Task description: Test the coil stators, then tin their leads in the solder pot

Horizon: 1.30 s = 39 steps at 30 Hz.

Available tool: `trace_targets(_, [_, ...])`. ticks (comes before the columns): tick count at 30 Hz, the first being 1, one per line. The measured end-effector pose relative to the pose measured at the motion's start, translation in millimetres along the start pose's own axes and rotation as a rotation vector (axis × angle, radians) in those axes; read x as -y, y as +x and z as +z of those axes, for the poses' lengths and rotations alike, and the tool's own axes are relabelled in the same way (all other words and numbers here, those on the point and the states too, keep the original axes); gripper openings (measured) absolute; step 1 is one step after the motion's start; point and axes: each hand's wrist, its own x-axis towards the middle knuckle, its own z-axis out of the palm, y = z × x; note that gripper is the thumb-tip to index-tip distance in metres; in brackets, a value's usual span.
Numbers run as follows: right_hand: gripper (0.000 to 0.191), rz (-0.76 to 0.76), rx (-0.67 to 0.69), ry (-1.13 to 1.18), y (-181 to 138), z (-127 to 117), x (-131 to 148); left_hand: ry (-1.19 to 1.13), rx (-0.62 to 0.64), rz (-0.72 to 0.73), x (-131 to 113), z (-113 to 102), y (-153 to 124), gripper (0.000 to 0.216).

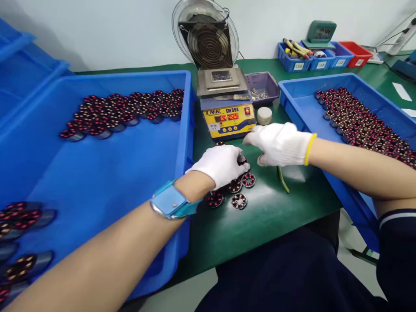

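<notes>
My left hand (221, 167), in a white glove and with a blue strap at the wrist, is closed on a round black part (242, 160) at its fingertips. Around and under it on the green table are several like parts, short black cylinders with red and copper-coloured spots in a ring; one (239, 201) lies nearest the front. My right hand (279, 144), gloved in white with a yellow cuff, hovers to the right with thumb and fingers apart and nothing visible in them. Below it, a curved green handle (283, 180) sticks out, its other end hidden.
A yellow-and-blue solder pot unit (229, 119) with red digits stands ahead, a round fan guard behind it. Large blue trays of round parts flank me at left (130, 151) and right (312, 102). A purple bin (274, 89), a whitish round tub (264, 115) and small blue bins (294, 65) stand farther back.
</notes>
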Motion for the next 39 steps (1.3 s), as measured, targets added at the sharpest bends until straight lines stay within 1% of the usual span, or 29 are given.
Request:
trace_targets(2, [0.060,-0.036,0.038,-0.040,8,16,7,0.003,-0.013,-0.004,2,1,2,0.032])
trace_targets(4, [0.068,-0.053,0.020,0.001,13,27,4,-0.112,-0.063,-0.006,3,1,4,0.026])
trace_targets(5, [0.073,-0.047,-0.014,0.039,13,29,2,-0.234,-0.108,-0.005,4,0,4,0.025])
trace_targets(7, [0.082,-0.010,-0.115,0.125,11,29,-2,-0.576,-0.190,0.000,6,-2,5,0.027])
trace_targets(8, [0.086,0.007,-0.168,0.168,9,27,-2,-0.775,-0.193,0.003,7,-4,5,0.030])
trace_targets(9, [0.088,0.014,-0.211,0.210,7,24,-2,-0.974,-0.163,0.007,9,-6,5,0.032])
trace_targets(11, [0.089,-0.003,-0.276,0.281,4,19,0,-1.315,-0.050,0.027,12,-10,5,0.033])
trace_targets(13, [0.088,-0.035,-0.325,0.324,2,15,2,-1.532,0.028,0.056,14,-13,6,0.031])
trace_targets(14, [0.088,-0.043,-0.351,0.336,2,15,2,-1.590,0.030,0.058,16,-14,6,0.032])
trace_targets(16, [0.086,-0.025,-0.415,0.361,3,16,2,-1.648,0.002,0.037,16,-16,5,0.039])
trace_targets(18, [0.080,0.005,-0.459,0.405,5,19,1,-1.694,-0.036,0.011,16,-18,3,0.045])
trace_targets(22, [0.061,0.017,-0.450,0.491,7,24,0,-1.764,-0.084,0.024,14,-19,-1,0.045])
trace_targets(26, [0.059,-0.054,-0.531,0.511,9,30,0,-1.768,-0.046,0.086,17,-16,-2,0.047])
trace_targets(29, [0.055,-0.102,-0.559,0.531,12,36,-2,-1.695,-0.015,0.108,18,-13,-1,0.051])
trace_targets(32, [0.050,-0.080,-0.559,0.502,12,38,-4,-1.662,0.019,0.124,19,-12,1,0.041])
trace_targets(35, [0.046,-0.084,-0.545,0.470,11,36,-5,-1.774,0.083,0.094,22,-13,2,0.026])
trace_targets(37, [0.047,-0.134,-0.534,0.470,9,34,-5,-1.822,0.094,0.074,23,-14,2,0.024])
trace_targets(39, [0.050,-0.180,-0.529,0.490,8,32,-4,-1.783,0.062,0.070,23,-15,1,0.028])
